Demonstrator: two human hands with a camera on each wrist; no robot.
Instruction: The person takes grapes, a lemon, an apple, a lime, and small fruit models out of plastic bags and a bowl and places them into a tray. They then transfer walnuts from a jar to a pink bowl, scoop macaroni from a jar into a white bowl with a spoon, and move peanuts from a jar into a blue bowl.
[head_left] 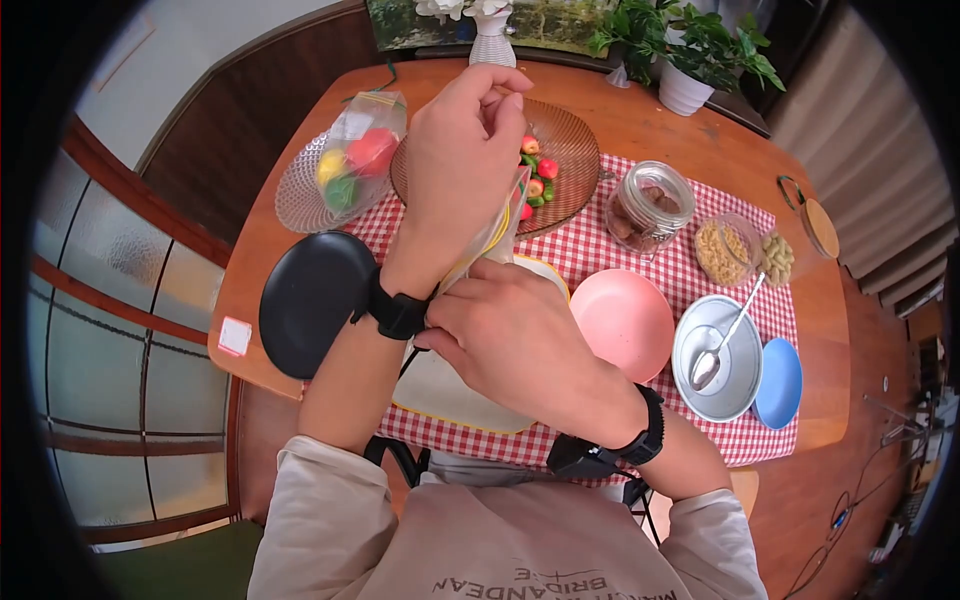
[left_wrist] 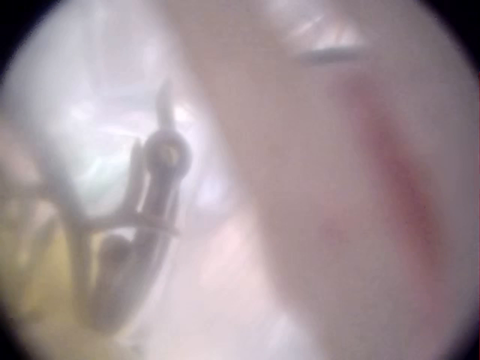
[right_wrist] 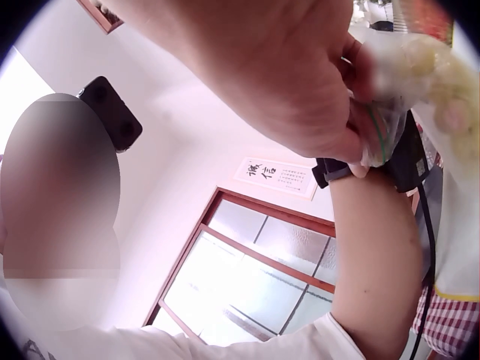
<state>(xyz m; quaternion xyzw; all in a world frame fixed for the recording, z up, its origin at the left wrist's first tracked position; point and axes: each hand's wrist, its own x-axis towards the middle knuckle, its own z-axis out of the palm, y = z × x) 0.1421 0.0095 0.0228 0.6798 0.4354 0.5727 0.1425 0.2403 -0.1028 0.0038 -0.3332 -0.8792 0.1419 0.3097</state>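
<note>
My left hand is raised over the brown ribbed plate, its fingers loosely curled with nothing visible in them. Below it, my right hand pinches the edge of a clear zip bag close to the left wristband. The right wrist view shows those fingers on the green zip strip, with blurred yellowish and pinkish round things behind it. Plastic fills much of the blurry left wrist view. Under both hands lies a white tray with a yellow rim. Small red and green fruits sit on the brown plate.
A filled zip bag lies on a clear plate at the left, near a black plate. To the right are a pink plate, a glass jar, a metal bowl with a spoon, and a blue plate.
</note>
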